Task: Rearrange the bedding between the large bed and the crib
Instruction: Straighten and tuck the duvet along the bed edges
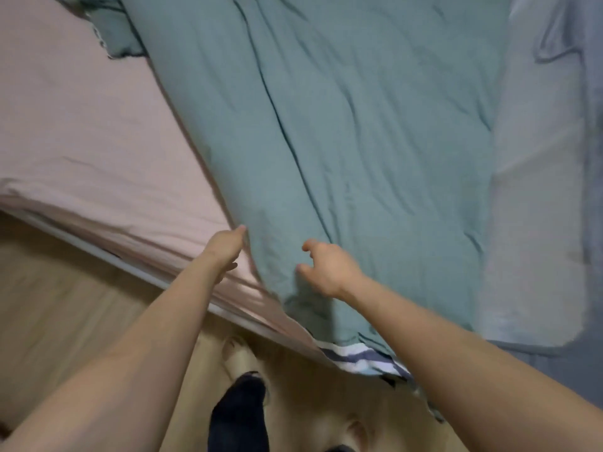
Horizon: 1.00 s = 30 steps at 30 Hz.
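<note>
Both hands stood at the bed's near edge: the left hand (225,246) pinched the green quilt (359,141) at its edge, the right hand (326,269) hovered loosely curled, empty (grip the near hem evenly before pulling, I'd say).

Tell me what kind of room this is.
Probably a bedroom: a bed with a pink sheet, a teal duvet spread over it, and a pale wooden floor beside the bed.

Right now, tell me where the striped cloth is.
In the head view the striped cloth peeks out low and right of centre, at the mattress edge under the green blanket's near corner, just below the right hand.
</note>
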Motion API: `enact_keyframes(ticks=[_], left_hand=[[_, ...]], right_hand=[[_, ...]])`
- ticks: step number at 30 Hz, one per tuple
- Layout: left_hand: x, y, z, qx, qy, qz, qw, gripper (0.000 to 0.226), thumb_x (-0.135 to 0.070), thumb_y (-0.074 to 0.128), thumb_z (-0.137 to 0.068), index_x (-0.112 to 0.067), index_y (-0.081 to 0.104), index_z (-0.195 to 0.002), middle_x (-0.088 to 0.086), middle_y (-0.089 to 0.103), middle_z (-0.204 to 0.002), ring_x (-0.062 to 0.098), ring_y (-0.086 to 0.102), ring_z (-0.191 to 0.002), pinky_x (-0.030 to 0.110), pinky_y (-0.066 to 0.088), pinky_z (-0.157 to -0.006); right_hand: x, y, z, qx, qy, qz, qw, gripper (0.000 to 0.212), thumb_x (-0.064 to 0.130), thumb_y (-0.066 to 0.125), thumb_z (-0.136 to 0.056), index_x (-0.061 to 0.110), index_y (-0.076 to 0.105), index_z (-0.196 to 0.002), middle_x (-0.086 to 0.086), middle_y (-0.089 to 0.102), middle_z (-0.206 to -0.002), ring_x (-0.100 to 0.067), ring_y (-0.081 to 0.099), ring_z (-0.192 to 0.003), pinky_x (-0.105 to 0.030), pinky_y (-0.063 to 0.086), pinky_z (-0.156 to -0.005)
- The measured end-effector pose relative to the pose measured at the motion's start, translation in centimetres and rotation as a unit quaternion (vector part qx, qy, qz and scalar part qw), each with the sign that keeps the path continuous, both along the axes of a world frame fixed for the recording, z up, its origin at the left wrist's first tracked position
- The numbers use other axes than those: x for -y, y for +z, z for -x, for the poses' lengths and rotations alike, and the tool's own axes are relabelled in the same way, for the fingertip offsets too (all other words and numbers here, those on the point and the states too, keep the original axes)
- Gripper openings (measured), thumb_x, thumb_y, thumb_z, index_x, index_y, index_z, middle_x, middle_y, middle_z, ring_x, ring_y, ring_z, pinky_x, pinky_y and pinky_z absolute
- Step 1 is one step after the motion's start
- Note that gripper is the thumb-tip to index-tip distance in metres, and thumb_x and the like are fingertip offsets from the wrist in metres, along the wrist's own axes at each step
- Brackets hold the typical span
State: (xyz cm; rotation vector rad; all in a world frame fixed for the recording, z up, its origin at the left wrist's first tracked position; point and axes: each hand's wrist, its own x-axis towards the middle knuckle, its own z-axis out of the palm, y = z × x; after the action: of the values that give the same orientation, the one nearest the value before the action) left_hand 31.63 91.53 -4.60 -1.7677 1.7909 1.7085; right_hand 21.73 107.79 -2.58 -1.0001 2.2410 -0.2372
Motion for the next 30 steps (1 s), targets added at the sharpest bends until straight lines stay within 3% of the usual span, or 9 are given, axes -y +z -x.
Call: enact_keyframes(ticks=[4, 9, 13, 17, 20, 21, 23, 26, 30], left_hand=[[5.7, -3.2, 0.3, -0.047, 0.097, -0.098, 0.989, 0.054, -0.044, 0.041, -0.099, -0.006, 0.044, -0.138, 0.013, 0.049, -0.123, 0.027, 0.050, -0.111, 0.032, 0.043, -0.084], [12.9, -7.3, 1.0, -0.073, 0.196, -0.169, 0.963, 0.061, -0.049, 0.036, -0.099, -0.011, 0.031, -0.146, 0.014, 0.037, -0.146, 0.030, 0.046, -0.127, 0.041, 0.040, -0.106], [16.4, -9.8, 3.9, -0.105, 0.239, -0.226, 0.939, 0.063, -0.050, 0.033, -0.099, -0.006, 0.032, -0.144, 0.017, 0.042, -0.137, 0.030, 0.046, -0.118, 0.039, 0.038, -0.099], [16.4, -11.9, 8.3, -0.165, 0.254, -0.271, 0.914, 0.053, -0.042, 0.022, -0.104, -0.005, 0.043, -0.135, 0.017, 0.050, -0.132, 0.029, 0.053, -0.120, 0.036, 0.041, -0.102], [14.5, -12.6, 10.4, -0.168, 0.232, -0.333, 0.898, 0.052, -0.049, 0.022, -0.102, -0.013, 0.051, -0.080, 0.007, 0.056, -0.060, 0.015, 0.053, -0.049, 0.022, 0.048, -0.050], [13.8, -12.3, 11.3, -0.175, 0.213, -0.363, 0.890, 0.057, -0.056, 0.022, -0.099, -0.013, 0.052, -0.078, 0.008, 0.056, -0.056, 0.016, 0.054, -0.047, 0.022, 0.047, -0.049], [12.6, -11.6, 13.3, -0.200, 0.186, -0.394, 0.877, 0.074, -0.070, 0.023, -0.091, -0.010, 0.064, -0.095, 0.015, 0.069, -0.080, 0.024, 0.064, -0.073, 0.032, 0.050, -0.073], [11.8, -9.6, 15.9, -0.264, 0.192, -0.413, 0.850, 0.073, -0.071, 0.034, -0.087, -0.014, 0.065, -0.120, 0.013, 0.070, -0.111, 0.028, 0.065, -0.103, 0.039, 0.049, -0.092], [11.6, -8.9, 15.7, -0.297, 0.252, -0.362, 0.847, 0.049, -0.050, 0.039, -0.095, -0.014, 0.065, -0.115, 0.009, 0.074, -0.097, 0.024, 0.067, -0.095, 0.032, 0.054, -0.080]], right_hand=[[9.5, -3.6, -0.6, -0.081, 0.008, 0.045, 0.996, 0.063, 0.045, 0.055, -0.090, 0.010, 0.031, -0.138, -0.014, 0.046, -0.133, -0.033, 0.045, -0.123, -0.040, 0.038, -0.097], [20.8, -9.0, 1.0, -0.122, -0.130, 0.022, 0.984, 0.100, 0.060, 0.064, -0.076, 0.009, 0.016, -0.148, -0.016, 0.038, -0.135, -0.032, 0.036, -0.128, -0.040, 0.026, -0.111], [23.3, -12.6, 3.7, -0.186, -0.157, 0.048, 0.969, 0.033, 0.018, 0.049, -0.091, 0.007, 0.048, -0.123, -0.019, 0.057, -0.117, -0.036, 0.056, -0.110, -0.040, 0.043, -0.087], [21.7, -11.7, 8.1, -0.017, -0.330, 0.192, 0.924, 0.020, 0.015, 0.050, -0.091, 0.001, 0.064, -0.090, -0.020, 0.067, -0.091, -0.030, 0.063, -0.088, -0.042, 0.045, -0.077], [20.0, -7.8, 11.3, 0.130, -0.460, 0.296, 0.827, 0.020, 0.019, 0.053, -0.091, 0.007, 0.067, -0.082, -0.002, 0.066, -0.072, -0.010, 0.059, -0.069, -0.027, 0.049, -0.069], [19.5, -6.4, 12.2, 0.159, -0.472, 0.305, 0.812, 0.017, 0.016, 0.054, -0.092, 0.010, 0.067, -0.082, 0.004, 0.066, -0.067, -0.002, 0.059, -0.063, -0.016, 0.048, -0.064], [18.6, -4.3, 13.6, 0.187, -0.464, 0.302, 0.812, 0.015, 0.013, 0.055, -0.092, 0.013, 0.066, -0.082, 0.014, 0.063, -0.060, 0.013, 0.054, -0.049, -0.003, 0.039, -0.051], [17.8, -3.3, 14.5, 0.228, -0.454, 0.304, 0.806, 0.024, 0.007, 0.055, -0.092, 0.012, 0.060, -0.069, 0.017, 0.059, -0.043, 0.013, 0.051, -0.040, -0.004, 0.036, -0.044], [18.0, -4.5, 14.0, 0.228, -0.441, 0.294, 0.817, 0.021, 0.014, 0.057, -0.090, 0.006, 0.066, -0.074, 0.002, 0.071, -0.067, 0.003, 0.062, -0.060, -0.014, 0.051, -0.063]])
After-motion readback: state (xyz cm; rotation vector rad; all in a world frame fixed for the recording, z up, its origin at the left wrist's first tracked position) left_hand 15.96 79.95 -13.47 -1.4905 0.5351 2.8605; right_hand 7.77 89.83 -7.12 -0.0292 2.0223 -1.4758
